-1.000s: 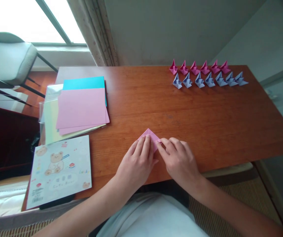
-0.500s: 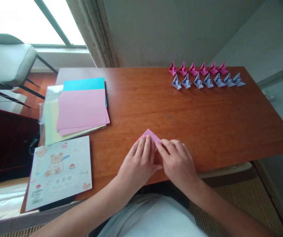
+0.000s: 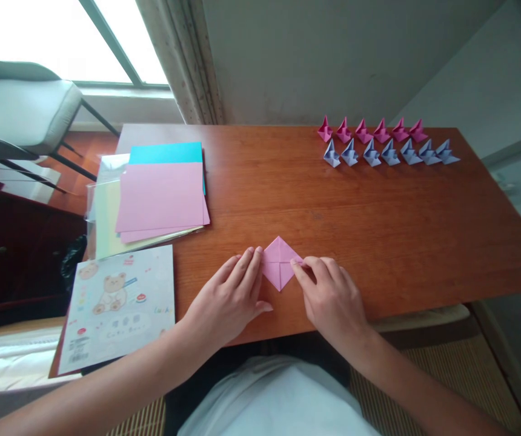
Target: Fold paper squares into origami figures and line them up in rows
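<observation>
A pink folded paper square [image 3: 279, 264] lies on the table in front of me, turned like a diamond, with creases crossing at its middle. My left hand [image 3: 233, 284] rests flat with fingers stretched out, its fingertips at the paper's left corner. At the right corner, my right hand [image 3: 331, 290] pinches the paper between thumb and bent fingers.
Two rows of folded paper figures, pink [image 3: 363, 130] and pale blue [image 3: 372, 153], stand at the table's far right. Coloured paper sheets [image 3: 163, 194] lie at left, beside a pad with a bear picture [image 3: 119, 309]. A chair [image 3: 19, 115] stands beyond the table's left end.
My left hand has slid left off the middle of the pink paper, uncovering its creased face. My right hand stays at the right corner. The whole view has shifted slightly.
</observation>
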Motion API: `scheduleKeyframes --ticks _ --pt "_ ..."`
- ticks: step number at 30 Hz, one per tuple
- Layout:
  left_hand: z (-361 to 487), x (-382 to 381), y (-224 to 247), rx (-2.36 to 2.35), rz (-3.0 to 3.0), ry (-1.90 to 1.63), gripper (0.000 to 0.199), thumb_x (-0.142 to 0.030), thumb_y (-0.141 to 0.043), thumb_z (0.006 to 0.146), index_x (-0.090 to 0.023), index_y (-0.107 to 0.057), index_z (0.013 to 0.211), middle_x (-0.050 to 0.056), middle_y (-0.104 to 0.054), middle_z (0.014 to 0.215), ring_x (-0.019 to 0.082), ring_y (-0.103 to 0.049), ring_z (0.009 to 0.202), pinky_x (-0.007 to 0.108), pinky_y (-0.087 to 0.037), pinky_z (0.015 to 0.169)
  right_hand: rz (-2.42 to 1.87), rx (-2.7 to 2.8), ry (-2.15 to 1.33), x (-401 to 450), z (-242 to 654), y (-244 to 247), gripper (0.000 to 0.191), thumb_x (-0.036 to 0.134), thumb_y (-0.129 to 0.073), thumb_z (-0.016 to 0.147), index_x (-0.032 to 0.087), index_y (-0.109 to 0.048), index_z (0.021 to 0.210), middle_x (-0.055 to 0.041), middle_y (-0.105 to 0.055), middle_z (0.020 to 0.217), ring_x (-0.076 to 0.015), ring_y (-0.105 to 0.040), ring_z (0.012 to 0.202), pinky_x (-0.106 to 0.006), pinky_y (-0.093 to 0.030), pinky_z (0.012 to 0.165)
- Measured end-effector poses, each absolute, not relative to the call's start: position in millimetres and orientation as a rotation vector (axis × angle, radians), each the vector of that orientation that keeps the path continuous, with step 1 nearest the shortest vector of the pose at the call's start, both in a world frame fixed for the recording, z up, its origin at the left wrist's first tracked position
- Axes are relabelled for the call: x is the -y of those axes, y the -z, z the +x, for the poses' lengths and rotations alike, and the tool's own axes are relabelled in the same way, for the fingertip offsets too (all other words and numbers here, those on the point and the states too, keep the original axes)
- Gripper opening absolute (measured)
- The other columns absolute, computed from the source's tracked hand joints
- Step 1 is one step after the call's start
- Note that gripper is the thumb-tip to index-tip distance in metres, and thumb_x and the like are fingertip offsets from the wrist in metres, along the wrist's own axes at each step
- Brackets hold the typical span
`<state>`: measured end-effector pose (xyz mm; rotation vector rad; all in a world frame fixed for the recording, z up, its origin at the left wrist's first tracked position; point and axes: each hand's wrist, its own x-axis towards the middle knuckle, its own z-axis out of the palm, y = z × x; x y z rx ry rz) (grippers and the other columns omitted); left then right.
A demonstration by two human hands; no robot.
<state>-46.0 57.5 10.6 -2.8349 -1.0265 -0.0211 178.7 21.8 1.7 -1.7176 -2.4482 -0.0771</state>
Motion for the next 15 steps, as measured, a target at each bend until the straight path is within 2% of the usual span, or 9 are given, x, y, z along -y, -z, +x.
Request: scheduleKeyframes --ticks 4,8,12,15 --pt "-56.7 -55.7 -13.2 1.094 -2.803 -0.006 0.057 -0.045 -0.051 0.101 -0.003 -0.059 0.139 0.019 -0.048 0.154 0.033 -0.053 0.138 0.044 -0.046 0.111 -1.691 2.38 -0.024 -26.1 179.1 -1.3 0.034 0.009 -0.055 0.094 0.016 -0.068 0.125 -0.0118 -0.068 0.111 -0.0275 -0.056 0.101 -0.04 -0.049 0.085" --pt "-57.0 -55.5 -13.7 1.152 -2.793 0.084 0.048 -0.035 -0.051 0.101 -0.004 -0.06 0.137 0.019 -0.053 0.151 0.032 -0.057 0.132 0.043 -0.048 0.104 -1.643 2.243 -0.175 -36.6 180.2 -1.0 0.025 0.008 -0.058 0.091 0.017 -0.074 0.108 -0.0096 -0.068 0.103 -0.026 -0.056 0.098 -0.039 -0.051 0.084" --pt "-42.4 -48.3 -18.9 1.217 -2.75 0.305 0.038 -0.024 -0.054 0.099 -0.006 -0.064 0.13 0.018 -0.064 0.139 0.031 -0.063 0.12 0.043 -0.048 0.096 -1.608 2.102 -0.293 -46.9 180.3 0.0 0.019 0.007 -0.061 0.088 0.018 -0.075 0.094 -0.0078 -0.067 0.096 -0.0246 -0.056 0.094 -0.038 -0.053 0.083" --pt "-22.0 -38.6 -21.6 1.266 -2.783 0.4 0.034 -0.026 -0.054 0.098 -0.008 -0.066 0.124 0.016 -0.07 0.126 0.03 -0.064 0.111 0.043 -0.047 0.09 -1.607 2.048 -0.309 -49.9 178.6 0.3 0.021 0.005 -0.061 0.087 0.019 -0.075 0.091 -0.0075 -0.066 0.094 -0.0243 -0.056 0.093 -0.039 -0.053 0.083"
